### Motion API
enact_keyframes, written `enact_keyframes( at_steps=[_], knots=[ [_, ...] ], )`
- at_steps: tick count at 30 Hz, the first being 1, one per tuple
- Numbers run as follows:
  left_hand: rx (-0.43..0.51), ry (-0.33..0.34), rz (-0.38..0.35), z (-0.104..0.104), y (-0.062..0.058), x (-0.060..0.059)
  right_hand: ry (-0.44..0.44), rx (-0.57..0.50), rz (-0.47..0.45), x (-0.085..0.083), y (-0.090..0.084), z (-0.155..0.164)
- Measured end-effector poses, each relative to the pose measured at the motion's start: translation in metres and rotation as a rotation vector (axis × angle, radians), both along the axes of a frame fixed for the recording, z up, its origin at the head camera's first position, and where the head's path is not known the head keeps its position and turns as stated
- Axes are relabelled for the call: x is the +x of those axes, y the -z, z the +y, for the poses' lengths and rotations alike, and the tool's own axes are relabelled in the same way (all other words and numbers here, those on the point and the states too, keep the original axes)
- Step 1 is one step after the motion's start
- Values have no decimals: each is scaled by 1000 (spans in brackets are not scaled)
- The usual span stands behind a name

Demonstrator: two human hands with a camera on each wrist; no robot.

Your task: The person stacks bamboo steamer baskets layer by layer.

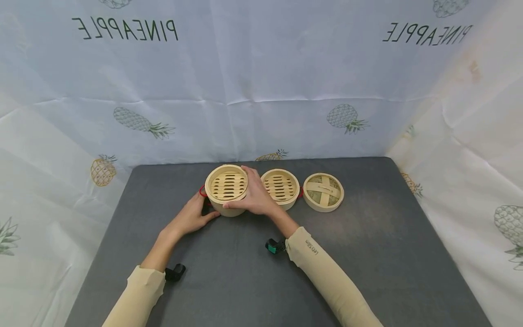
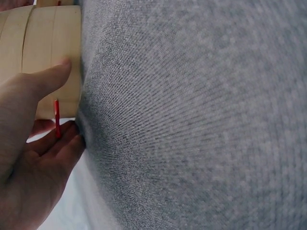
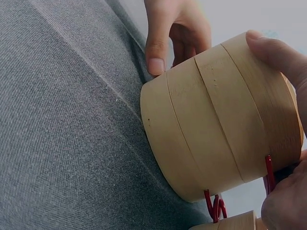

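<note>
Here, a round, pale bamboo steamer basket [image 1: 226, 188] with a slatted floor is held between both hands at the far middle of the grey cloth-covered table [image 1: 367, 254]. The right hand [image 1: 255, 195] is curled round the basket's right wall, thumb along the near side and fingers over the rim; in the right wrist view the thumb is seen pressed on the upper band of the basket [image 3: 220, 115]. The left hand [image 1: 194, 217] is set against the basket's lower left side, its thumb laid on the wall and the other fingers loosely bent beside a small red loop [image 2: 56, 117] at the basket's base. The basket is tilted slightly, its left edge near the cloth.

Just to its right, touching the right hand, a second slatted bamboo basket [image 1: 281, 187] is seen resting on the table. Beside that, a round woven bamboo lid [image 1: 323, 191] is lying upside down, its crossed strips showing. A white pineapple-printed sheet [image 1: 261, 91] is hung behind the table.
</note>
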State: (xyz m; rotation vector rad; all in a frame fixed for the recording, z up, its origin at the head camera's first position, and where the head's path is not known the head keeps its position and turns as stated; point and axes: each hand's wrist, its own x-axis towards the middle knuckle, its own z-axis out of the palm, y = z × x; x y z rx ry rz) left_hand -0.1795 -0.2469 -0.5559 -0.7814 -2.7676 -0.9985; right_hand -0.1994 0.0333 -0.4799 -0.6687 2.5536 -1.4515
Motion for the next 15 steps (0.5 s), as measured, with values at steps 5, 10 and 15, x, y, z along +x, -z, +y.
enact_keyframes(
  at_steps=[5,10,15],
  knots=[
    [-40,-10,5,-4,8,-3,-3,-2,-7,0,0,-1],
    [-9,-8,13,-1,-1,1,-6,-6,-1,0,-2,-2],
    [-12,-11,-23,10,-26,12,-13,7,0,0,-3,0]
  ],
)
